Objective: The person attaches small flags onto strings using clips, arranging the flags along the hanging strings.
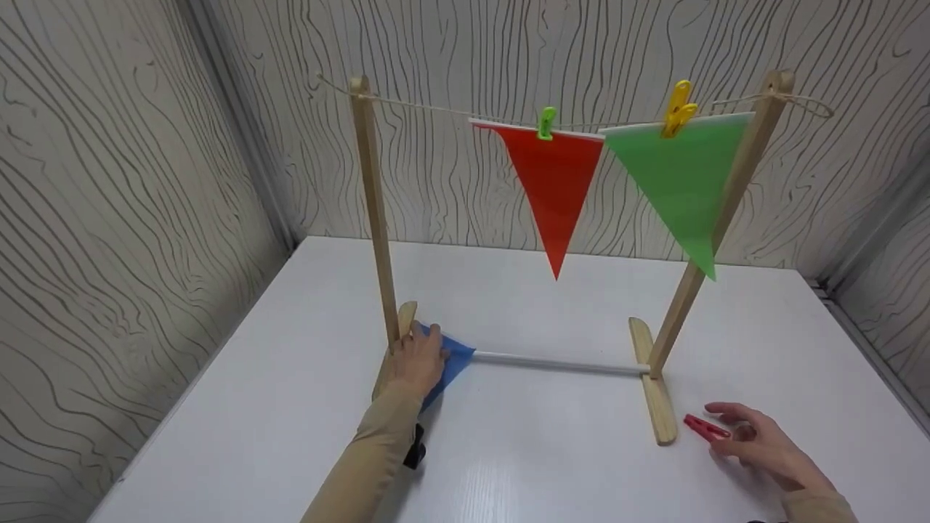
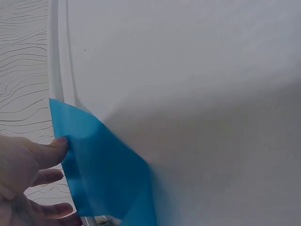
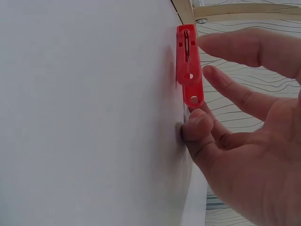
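A blue triangular flag [image 1: 456, 360] lies by the left foot of a wooden stand, its tip pointing right. My left hand [image 1: 420, 363] is over its wide end. The left wrist view shows the thumb touching the edge of the blue flag [image 2: 106, 165], with loosely spread fingers beside that edge and the sheet bent. A red clothespin [image 1: 706, 427] rests on the table right of the stand. Around it, my right hand [image 1: 763, 443] is loosely curved; in the right wrist view the index fingertip is close to the red clothespin [image 3: 189, 61], the thumb below it.
Between two wooden posts [image 1: 376, 211] runs a string [image 1: 429, 107]. A green clothespin [image 1: 546, 123] holds a red flag [image 1: 556, 189] there, and a yellow clothespin [image 1: 678, 112] a green flag [image 1: 679, 178]. A white rod [image 1: 559, 362] joins the feet on the white table [image 1: 538, 450].
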`<state>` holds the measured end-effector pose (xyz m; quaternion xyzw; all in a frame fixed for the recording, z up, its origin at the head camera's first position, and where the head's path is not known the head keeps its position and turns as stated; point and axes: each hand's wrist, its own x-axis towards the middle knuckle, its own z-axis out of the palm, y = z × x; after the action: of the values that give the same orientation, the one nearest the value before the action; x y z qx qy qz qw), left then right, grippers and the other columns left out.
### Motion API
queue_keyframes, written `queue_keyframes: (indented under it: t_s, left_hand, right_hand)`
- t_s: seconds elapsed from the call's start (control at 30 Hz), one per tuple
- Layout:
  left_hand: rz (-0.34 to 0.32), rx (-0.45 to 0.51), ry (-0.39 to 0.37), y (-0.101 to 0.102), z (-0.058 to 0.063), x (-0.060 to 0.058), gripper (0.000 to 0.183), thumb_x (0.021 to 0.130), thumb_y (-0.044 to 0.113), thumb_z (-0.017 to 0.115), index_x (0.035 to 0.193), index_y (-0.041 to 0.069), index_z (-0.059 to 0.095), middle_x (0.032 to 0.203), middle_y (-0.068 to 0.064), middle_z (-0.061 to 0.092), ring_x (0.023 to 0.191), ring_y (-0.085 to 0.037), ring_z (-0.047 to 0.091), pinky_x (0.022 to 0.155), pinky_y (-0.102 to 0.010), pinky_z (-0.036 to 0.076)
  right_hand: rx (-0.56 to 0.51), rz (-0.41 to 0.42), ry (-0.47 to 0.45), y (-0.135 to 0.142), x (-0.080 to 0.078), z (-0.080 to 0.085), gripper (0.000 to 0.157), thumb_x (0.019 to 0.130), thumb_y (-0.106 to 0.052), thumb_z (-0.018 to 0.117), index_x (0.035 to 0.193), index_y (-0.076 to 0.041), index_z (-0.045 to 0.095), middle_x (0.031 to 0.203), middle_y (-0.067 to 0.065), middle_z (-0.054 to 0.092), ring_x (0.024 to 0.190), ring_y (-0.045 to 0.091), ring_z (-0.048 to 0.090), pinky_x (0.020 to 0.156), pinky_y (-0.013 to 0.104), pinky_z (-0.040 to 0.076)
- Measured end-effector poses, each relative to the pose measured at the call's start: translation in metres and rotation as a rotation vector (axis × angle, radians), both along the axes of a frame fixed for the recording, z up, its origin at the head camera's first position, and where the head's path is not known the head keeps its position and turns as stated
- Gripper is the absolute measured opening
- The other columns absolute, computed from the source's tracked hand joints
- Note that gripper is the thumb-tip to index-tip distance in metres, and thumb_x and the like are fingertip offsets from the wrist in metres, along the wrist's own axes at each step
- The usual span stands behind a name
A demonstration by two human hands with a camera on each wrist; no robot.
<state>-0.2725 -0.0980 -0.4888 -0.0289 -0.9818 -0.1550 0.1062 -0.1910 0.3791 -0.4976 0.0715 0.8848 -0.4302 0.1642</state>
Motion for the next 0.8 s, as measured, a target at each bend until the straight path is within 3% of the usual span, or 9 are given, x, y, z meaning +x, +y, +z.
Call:
queue_keyframes:
  t_s: [0.27, 0.5, 0.8]
  left_hand:
    - [0.002, 0.148, 0.007, -0.0013, -0.0017, -0.0041, 0.040, 0.091, 0.012, 0.074, 0.127, 0.000, 0.061, 0.127, -0.028, 0.056, 0.107, -0.039, 0.063, 0.092, -0.052, 0.053]
    - [-0.004, 0.256, 0.116, -0.0009, -0.0060, -0.0067, 0.047, 0.083, 0.003, 0.079, 0.126, -0.005, 0.061, 0.133, -0.035, 0.051, 0.113, -0.046, 0.060, 0.095, -0.054, 0.052]
    - [0.000, 0.403, 0.071, 0.0002, -0.0052, -0.0065, 0.048, 0.084, -0.005, 0.074, 0.130, -0.003, 0.058, 0.141, -0.034, 0.047, 0.126, -0.047, 0.054, 0.104, -0.057, 0.048]
  right_hand:
    - [0.021, 0.030, 0.017, 0.0053, 0.0013, -0.0016, 0.069, 0.087, -0.012, 0.075, 0.143, 0.010, 0.040, 0.124, 0.025, 0.052, 0.092, 0.020, 0.046, 0.068, 0.029, 0.047]
    - [0.030, 0.019, 0.003, 0.0087, 0.0011, -0.0034, 0.070, 0.085, -0.012, 0.077, 0.142, 0.009, 0.043, 0.119, 0.015, 0.056, 0.096, 0.022, 0.044, 0.069, 0.029, 0.047]
    - [0.045, 0.007, 0.001, 0.0084, 0.0013, -0.0038, 0.064, 0.086, -0.009, 0.076, 0.139, 0.011, 0.046, 0.112, 0.012, 0.057, 0.096, 0.022, 0.045, 0.070, 0.028, 0.044]
